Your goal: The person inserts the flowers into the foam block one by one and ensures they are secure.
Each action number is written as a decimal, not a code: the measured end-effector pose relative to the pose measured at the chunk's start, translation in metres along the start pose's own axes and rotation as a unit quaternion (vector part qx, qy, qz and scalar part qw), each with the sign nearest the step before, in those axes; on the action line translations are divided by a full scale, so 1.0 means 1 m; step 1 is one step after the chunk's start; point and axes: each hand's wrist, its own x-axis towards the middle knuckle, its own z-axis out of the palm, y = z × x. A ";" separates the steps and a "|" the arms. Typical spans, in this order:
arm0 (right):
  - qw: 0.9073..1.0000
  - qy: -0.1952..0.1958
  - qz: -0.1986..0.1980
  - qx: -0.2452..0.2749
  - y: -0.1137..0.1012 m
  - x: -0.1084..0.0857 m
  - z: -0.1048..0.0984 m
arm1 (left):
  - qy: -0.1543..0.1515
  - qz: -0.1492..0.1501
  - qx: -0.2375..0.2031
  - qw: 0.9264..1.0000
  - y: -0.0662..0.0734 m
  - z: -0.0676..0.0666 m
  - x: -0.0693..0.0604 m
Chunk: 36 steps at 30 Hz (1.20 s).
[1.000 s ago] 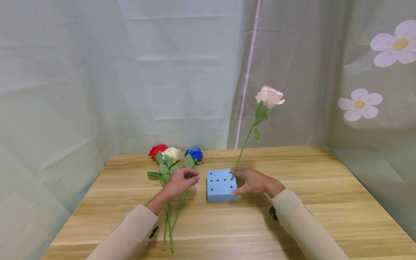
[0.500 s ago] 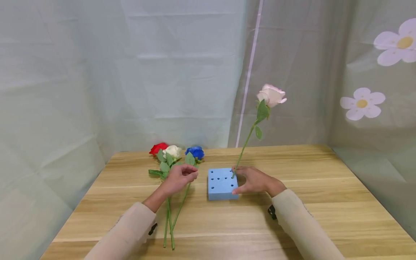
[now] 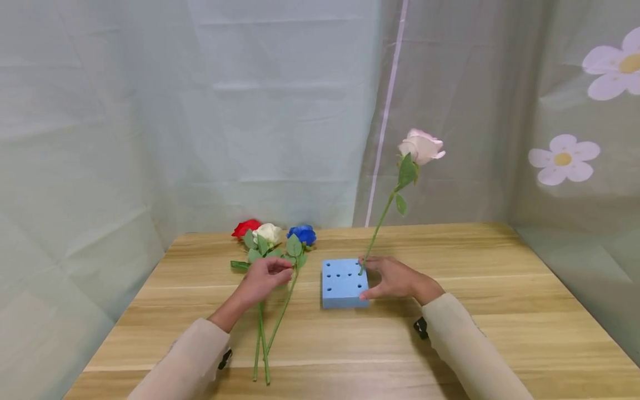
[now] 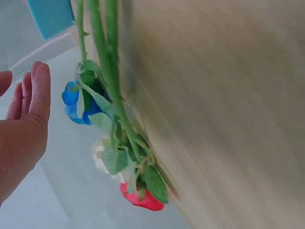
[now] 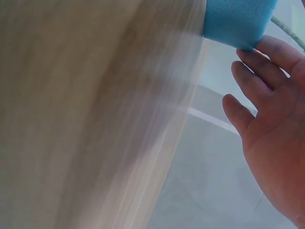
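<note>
A light blue foam block (image 3: 345, 300) with several holes in its top rests on the table. Upright but leaning right, a pink rose (image 3: 421, 148) has its stem in a hole near the block's right edge. My right hand (image 3: 396, 279) holds the block's right side, thumb at the front corner and fingers toward the back. My left hand (image 3: 265, 279) hovers over the lying flowers with loosely bent fingers; the left wrist view shows nothing in it. Beneath and beyond it lie a red rose (image 3: 245, 229), a white rose (image 3: 268, 234) and a blue rose (image 3: 302, 235).
The wooden table (image 3: 400, 355) ends at the back against a hanging grey-green curtain (image 3: 280, 133). Crossed green stems (image 3: 263, 355) reach toward the table's front, right of the left sleeve. Printed flowers (image 3: 563, 159) decorate the curtain on the right.
My left hand has moved slightly left and down, away from the block toward the stems. My right hand stays on the block, and the pink rose keeps its lean.
</note>
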 end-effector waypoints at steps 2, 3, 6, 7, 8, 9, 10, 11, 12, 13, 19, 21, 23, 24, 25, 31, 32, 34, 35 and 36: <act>1.000 0.001 0.001 0.002 0.001 0.000 0.001 | 0.009 -0.008 0.011 1.000 -0.002 -0.002 -0.001; 1.000 0.001 0.001 0.003 0.001 0.000 0.002 | 0.013 -0.014 0.013 1.000 -0.003 -0.003 -0.002; 1.000 0.002 -0.001 0.012 0.003 0.000 0.005 | 0.022 -0.023 0.024 0.999 -0.008 -0.005 -0.005; 1.000 0.002 -0.001 0.013 0.003 0.001 0.006 | 0.025 -0.027 0.024 0.999 -0.009 -0.006 -0.006; 1.000 0.002 -0.001 0.015 0.003 0.001 0.007 | 0.024 -0.030 0.019 0.999 -0.010 -0.007 -0.007; 1.000 0.003 -0.003 0.015 0.003 0.001 0.007 | 0.023 -0.032 0.013 0.999 -0.011 -0.008 -0.007; 1.000 0.003 -0.004 0.016 0.003 0.001 0.007 | 0.023 -0.031 0.012 0.999 -0.011 -0.010 -0.008; 1.000 0.003 -0.003 0.017 0.003 0.002 0.007 | 0.024 -0.034 0.008 0.999 -0.012 -0.011 -0.008; 1.000 0.002 -0.001 0.019 0.003 0.002 0.007 | 0.023 -0.033 0.006 0.999 -0.011 -0.012 -0.009; 1.000 0.001 0.000 0.020 0.003 0.002 0.007 | 0.023 -0.031 0.004 0.999 -0.011 -0.013 -0.009; 1.000 -0.005 0.004 0.021 0.001 0.002 0.005 | 0.020 -0.025 0.005 0.999 -0.010 -0.016 -0.008; 1.000 -0.006 0.001 0.015 0.001 0.002 0.004 | 0.021 -0.026 0.008 0.999 -0.011 -0.016 -0.008; 1.000 -0.006 -0.002 0.010 0.001 0.003 0.004 | 0.021 -0.024 0.010 0.999 -0.011 -0.017 -0.007; 1.000 -0.006 -0.003 0.008 0.001 0.003 0.003 | 0.020 -0.024 0.011 0.999 -0.012 -0.018 -0.007; 1.000 -0.006 -0.004 0.005 0.001 0.003 0.003 | 0.022 -0.025 0.012 0.999 -0.012 -0.018 -0.007; 1.000 -0.011 0.002 -0.005 0.002 0.002 0.001 | 0.028 -0.032 0.014 0.999 -0.014 -0.022 -0.007; 1.000 -0.012 0.006 -0.003 0.002 0.002 0.001 | 0.026 -0.030 0.015 0.999 -0.014 -0.022 -0.007; 1.000 -0.012 0.014 0.003 0.001 0.002 0.000 | 0.026 -0.027 0.013 0.999 -0.014 -0.023 -0.007; 1.000 -0.012 0.016 0.005 0.001 0.002 0.000 | 0.028 -0.027 0.012 0.999 -0.015 -0.023 -0.007; 1.000 -0.012 0.017 0.007 0.001 0.002 0.000 | 0.027 -0.026 0.012 0.999 -0.015 -0.023 -0.007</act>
